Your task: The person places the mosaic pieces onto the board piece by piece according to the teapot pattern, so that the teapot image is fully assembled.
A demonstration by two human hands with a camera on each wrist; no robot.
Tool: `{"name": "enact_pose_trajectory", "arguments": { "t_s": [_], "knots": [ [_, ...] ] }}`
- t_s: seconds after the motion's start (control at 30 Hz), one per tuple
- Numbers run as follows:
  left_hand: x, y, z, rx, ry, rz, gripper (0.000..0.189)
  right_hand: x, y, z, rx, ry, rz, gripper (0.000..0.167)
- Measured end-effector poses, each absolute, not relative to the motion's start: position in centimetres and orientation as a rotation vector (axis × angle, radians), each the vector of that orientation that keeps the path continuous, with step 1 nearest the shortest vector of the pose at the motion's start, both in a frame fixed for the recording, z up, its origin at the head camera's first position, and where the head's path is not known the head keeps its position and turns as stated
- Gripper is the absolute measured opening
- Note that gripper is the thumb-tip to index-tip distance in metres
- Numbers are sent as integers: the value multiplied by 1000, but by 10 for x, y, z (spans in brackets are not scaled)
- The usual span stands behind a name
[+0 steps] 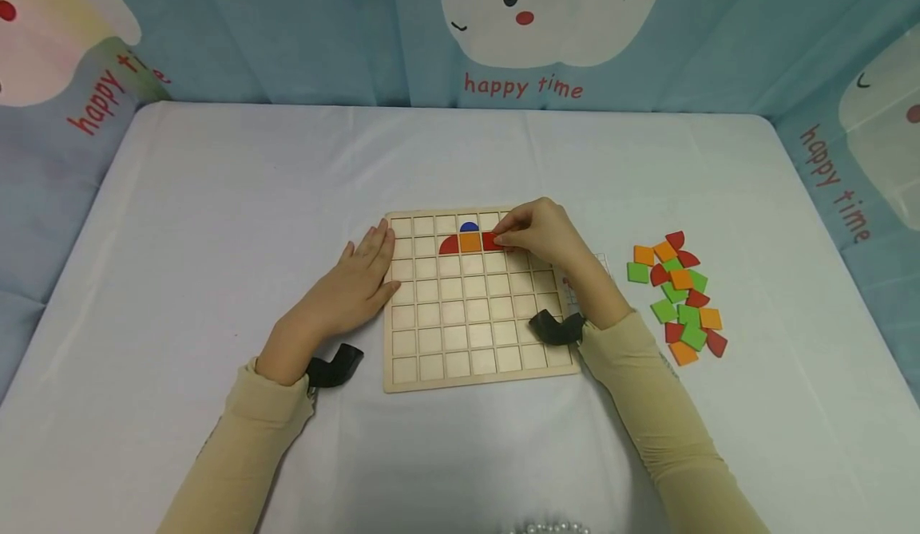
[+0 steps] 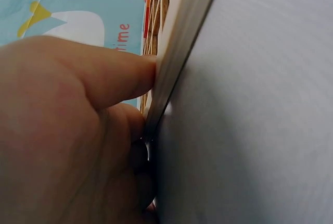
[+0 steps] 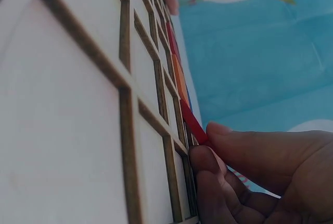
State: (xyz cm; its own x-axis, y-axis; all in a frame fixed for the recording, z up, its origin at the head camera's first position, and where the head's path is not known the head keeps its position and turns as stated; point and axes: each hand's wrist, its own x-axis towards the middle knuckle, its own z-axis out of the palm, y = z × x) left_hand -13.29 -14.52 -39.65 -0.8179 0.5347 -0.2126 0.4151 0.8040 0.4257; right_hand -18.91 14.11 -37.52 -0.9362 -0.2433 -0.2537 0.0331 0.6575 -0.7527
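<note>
A wooden grid board (image 1: 431, 362) lies on the white-covered table. My left hand (image 1: 350, 288) rests along the board's left edge with fingers straight, its thumb (image 2: 130, 73) touching the side. At the upper right of the grid, my right hand (image 1: 542, 231) pinches a red tile (image 3: 192, 122) between thumb and index finger, its far end hidden by the fingertips. That tile sits over the cell right of an orange square tile (image 1: 470, 243). Left of the orange one is a red quarter-circle tile (image 1: 450, 245), and above it a blue half-circle tile (image 1: 469, 227).
A loose pile of green, orange and red tiles (image 1: 676, 294) lies right of the board. Under the right forearm a printed sheet (image 1: 602, 260) shows partly. Black wrist-camera mounts (image 1: 335, 366) stick out at both wrists. A string of beads (image 1: 557, 528) appears at the bottom edge.
</note>
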Motion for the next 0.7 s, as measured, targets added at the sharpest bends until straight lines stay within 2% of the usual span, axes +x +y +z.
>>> {"name": "enact_pose_trajectory", "arguments": {
  "t_s": [0.7],
  "knots": [
    [-133, -145, -398, 713, 2664, 525, 69, -187, 152, -371, -160, 2539, -1209, 11]
  ]
}}
